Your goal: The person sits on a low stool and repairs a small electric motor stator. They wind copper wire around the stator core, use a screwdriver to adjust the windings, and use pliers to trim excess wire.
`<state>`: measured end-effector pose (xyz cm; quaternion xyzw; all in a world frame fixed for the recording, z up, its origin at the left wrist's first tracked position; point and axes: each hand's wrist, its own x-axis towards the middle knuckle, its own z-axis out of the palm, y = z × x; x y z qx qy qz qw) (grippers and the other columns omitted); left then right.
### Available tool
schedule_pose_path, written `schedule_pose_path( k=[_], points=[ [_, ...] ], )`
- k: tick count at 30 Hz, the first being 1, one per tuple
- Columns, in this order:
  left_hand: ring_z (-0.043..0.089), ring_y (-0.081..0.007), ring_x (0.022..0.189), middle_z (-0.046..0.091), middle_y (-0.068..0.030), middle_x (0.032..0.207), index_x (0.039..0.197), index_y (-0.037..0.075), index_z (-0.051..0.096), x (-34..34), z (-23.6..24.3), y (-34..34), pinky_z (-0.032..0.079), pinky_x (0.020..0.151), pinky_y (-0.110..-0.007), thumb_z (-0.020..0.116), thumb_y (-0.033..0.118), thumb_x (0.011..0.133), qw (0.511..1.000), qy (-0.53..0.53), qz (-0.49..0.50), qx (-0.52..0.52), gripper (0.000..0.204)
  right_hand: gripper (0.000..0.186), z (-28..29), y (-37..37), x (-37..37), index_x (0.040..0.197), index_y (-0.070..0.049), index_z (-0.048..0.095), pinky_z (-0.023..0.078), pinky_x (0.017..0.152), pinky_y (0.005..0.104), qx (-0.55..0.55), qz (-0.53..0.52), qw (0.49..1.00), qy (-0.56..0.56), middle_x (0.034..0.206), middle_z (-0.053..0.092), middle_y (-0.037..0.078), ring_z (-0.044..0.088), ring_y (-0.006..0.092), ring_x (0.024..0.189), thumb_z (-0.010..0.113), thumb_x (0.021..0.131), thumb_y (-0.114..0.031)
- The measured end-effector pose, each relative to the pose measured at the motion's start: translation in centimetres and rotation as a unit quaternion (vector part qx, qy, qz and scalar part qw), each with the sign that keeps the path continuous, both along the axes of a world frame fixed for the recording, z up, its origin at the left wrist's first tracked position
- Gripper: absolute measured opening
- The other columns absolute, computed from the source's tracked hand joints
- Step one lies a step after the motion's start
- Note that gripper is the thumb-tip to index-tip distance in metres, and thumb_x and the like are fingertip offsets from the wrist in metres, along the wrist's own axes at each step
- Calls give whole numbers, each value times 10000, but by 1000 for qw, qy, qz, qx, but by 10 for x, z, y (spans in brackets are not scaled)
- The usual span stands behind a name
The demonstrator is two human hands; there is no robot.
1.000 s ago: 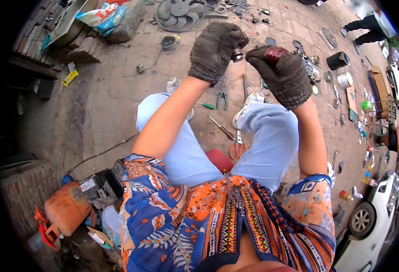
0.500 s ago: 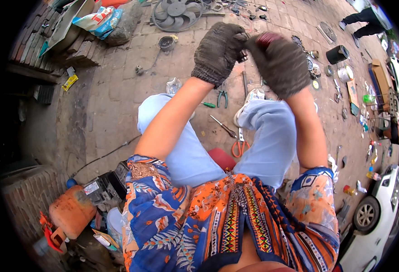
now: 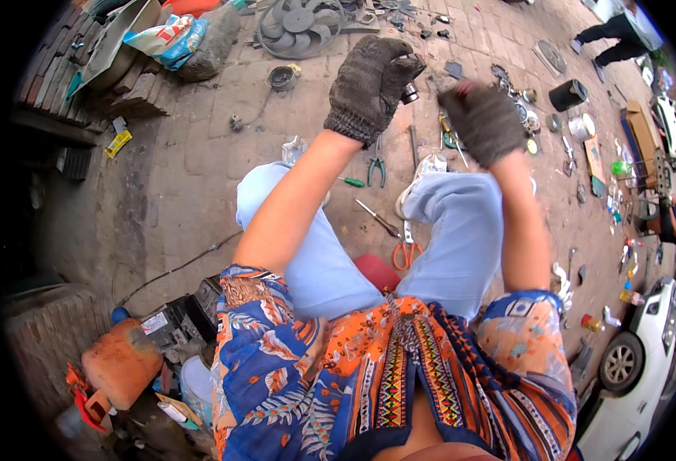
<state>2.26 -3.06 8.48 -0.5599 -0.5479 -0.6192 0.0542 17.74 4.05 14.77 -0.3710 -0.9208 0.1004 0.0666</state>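
My left hand [image 3: 370,86], in a dark knit work glove, is closed around a small shiny metal cylindrical part [image 3: 409,94] that sticks out below its fingers. Apart from it, to the right, my right hand [image 3: 485,123] wears a matching glove and is curled but smeared by motion. A bit of dark red shows at its top; whether that is a held thing is unclear. On the ground below the hands lie green-handled pliers [image 3: 377,170], a green-handled screwdriver [image 3: 352,182], a brown-handled screwdriver [image 3: 388,227] and orange-handled scissors [image 3: 407,255].
A fan [image 3: 299,24] lies at the far side on brick paving. Loose machine parts, a black cylinder [image 3: 568,94] and a tin [image 3: 581,127] are spread to the right. A battery [image 3: 176,319] and an orange jug [image 3: 122,359] stand at lower left. A person [image 3: 618,38] and a white car [image 3: 637,361] are at right.
My right hand has come away from the left one, moving slightly right and down. The metal part in my left hand now shows more plainly.
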Motion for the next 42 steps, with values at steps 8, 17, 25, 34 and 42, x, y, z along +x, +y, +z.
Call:
schedule_pose_path(
  k=[8, 17, 25, 34, 42],
  points=[
    [557, -338, 842, 582, -146, 921, 955, 46, 594, 5, -10, -2, 455, 760, -397, 597, 165, 828, 998, -27, -54, -36, 174, 367, 13, 13, -4, 725, -66, 655, 484, 601, 400, 80, 92, 981, 152, 671, 616, 166, 609, 330, 628, 511, 861, -374],
    [579, -294, 845, 613, -137, 904, 945, 42, 615, -7, -22, 5, 459, 778, -370, 481, 256, 919, 999, 28, 16, -13, 255, 201, 34, -26, 0, 794, -83, 692, 435, 514, 311, 61, 92, 973, 204, 610, 602, 118, 565, 207, 516, 583, 848, -243],
    [594, -102, 746, 626, -43, 829, 999, 32, 640, 1, -8, -6, 494, 677, -244, 521, 313, 903, 898, -353, -142, -221, 320, 253, -25, 4, 45, 969, -145, 681, 407, 559, 225, -226, 54, 915, 330, 655, 551, -16, 473, 67, 584, 476, 836, -82],
    [534, -75, 815, 641, -21, 929, 1083, 59, 649, -1, 6, -16, 443, 765, -231, 539, 323, 875, 889, -190, -293, -298, 354, 215, -34, -7, 47, 941, -81, 667, 345, 498, 232, -382, 106, 877, 271, 619, 501, -8, 427, 81, 532, 500, 807, -67],
    [567, -69, 572, 623, -43, 667, 1124, 73, 614, 6, 17, -27, 441, 482, -219, 542, 243, 893, 835, -228, -358, -349, 296, 248, -38, -2, 54, 911, 30, 621, 257, 439, 184, -721, 70, 604, 331, 689, 573, 12, 350, 28, 474, 465, 924, -163]
  ],
)
